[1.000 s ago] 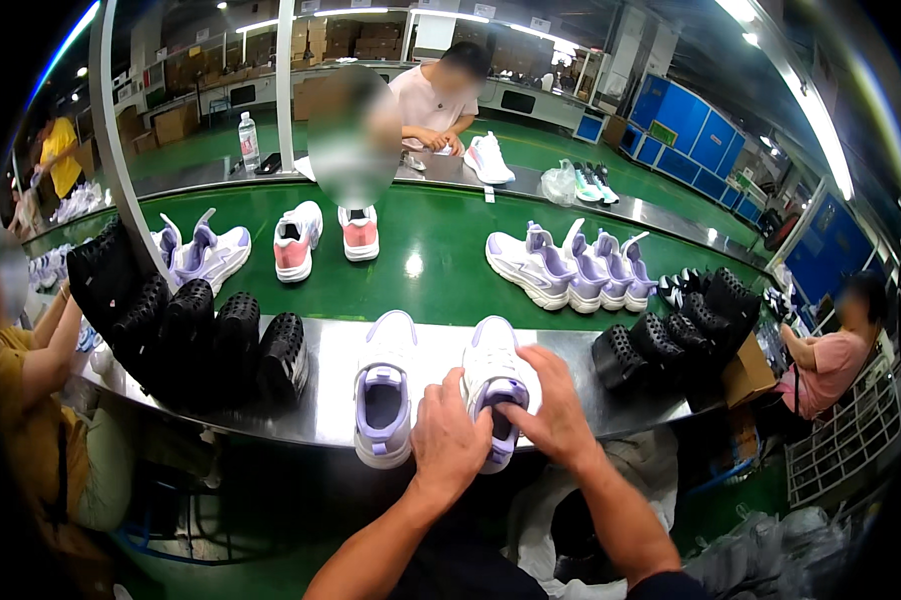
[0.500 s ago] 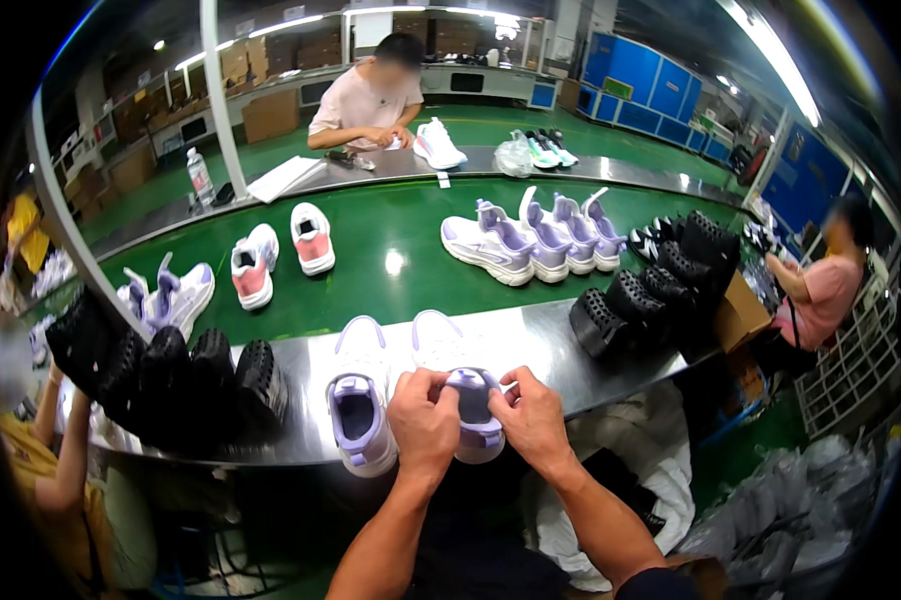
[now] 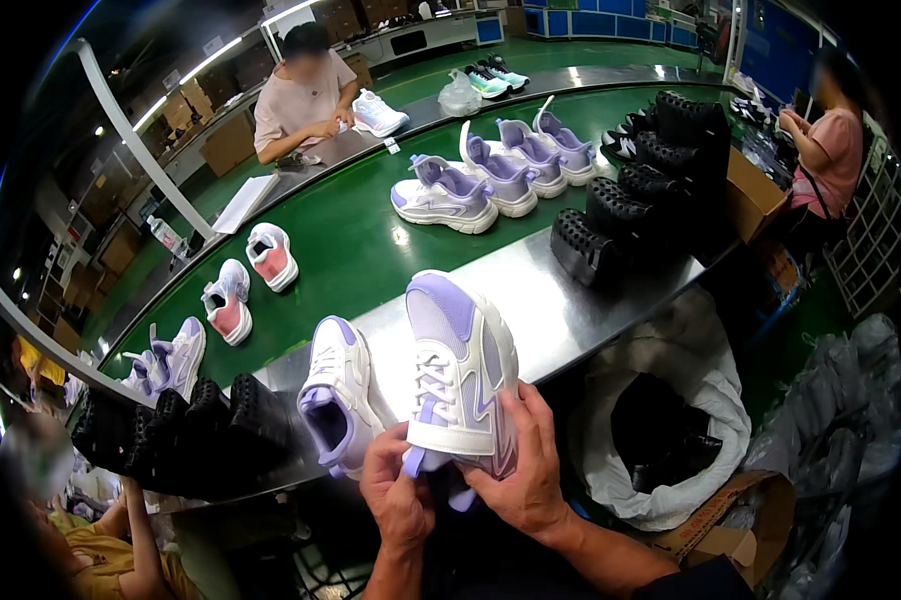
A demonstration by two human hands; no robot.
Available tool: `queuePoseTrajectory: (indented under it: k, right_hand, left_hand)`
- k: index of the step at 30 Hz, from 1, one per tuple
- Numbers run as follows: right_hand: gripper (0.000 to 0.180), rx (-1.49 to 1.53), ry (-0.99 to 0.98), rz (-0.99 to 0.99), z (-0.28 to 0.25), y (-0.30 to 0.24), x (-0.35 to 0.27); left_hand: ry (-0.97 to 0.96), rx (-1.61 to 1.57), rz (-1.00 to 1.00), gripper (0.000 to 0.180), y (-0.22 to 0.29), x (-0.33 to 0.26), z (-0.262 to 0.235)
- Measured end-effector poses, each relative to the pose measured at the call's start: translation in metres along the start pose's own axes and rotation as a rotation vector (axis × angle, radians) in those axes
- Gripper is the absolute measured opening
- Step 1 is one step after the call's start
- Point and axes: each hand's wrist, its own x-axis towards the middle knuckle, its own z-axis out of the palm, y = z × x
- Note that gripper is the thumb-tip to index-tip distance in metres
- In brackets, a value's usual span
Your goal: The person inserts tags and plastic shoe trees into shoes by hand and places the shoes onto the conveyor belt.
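Hands [image 3: 466,485] grip lavender-white sneaker [image 3: 459,370] (heel end) above steel bench [image 3: 571,290].

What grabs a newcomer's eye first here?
The white-and-lilac sneaker, held at its heel end by the left hand and right hand at bottom centre. Its mate lies just left on the steel ledge, with a green conveyor belt of more sneakers behind.

Held sneaker [image 3: 458,370] white, lilac toe (same as neighbour shoe [image 3: 339,395]); belt [image 3: 351,245] green.
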Motion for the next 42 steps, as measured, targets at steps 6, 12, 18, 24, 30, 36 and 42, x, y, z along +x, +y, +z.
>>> queuePoseTrajectory:
  k: [6,12,18,24,30,36,42]
  right_hand:
    - [0.097,-0.072,0.093,-0.148,-0.001,0.000,-0.005]
    - [0.089,-0.107,0.135,-0.243,0.002,0.000,-0.002]
    - [0.064,0.199,-0.219,0.400,-0.007,0.006,0.059]
    - [0.060,0.195,-0.216,0.245,0.086,0.029,0.082]
    - [0.047,0.523,-0.426,0.373,0.079,0.046,0.088]
    - [0.027,-0.385,0.144,-0.240,0.053,0.101,0.068]
    - [0.029,-0.498,0.008,-0.242,0.063,0.086,0.068]
  left_hand:
    - [-0.019,0.083,0.078,0.019,-0.009,-0.001,-0.006]
    - [0.036,0.348,0.078,0.021,0.027,-0.022,0.007]
    - [0.015,1.577,0.568,0.047,0.100,-0.022,-0.004]
    - [-0.363,1.557,0.312,0.050,0.086,0.038,-0.020]
    - [-0.519,1.673,-0.081,0.040,0.089,0.075,0.018]
    - [-0.438,1.801,0.292,0.023,0.060,0.188,0.014]
    - [-0.352,1.862,0.318,0.041,0.067,0.320,-0.054]
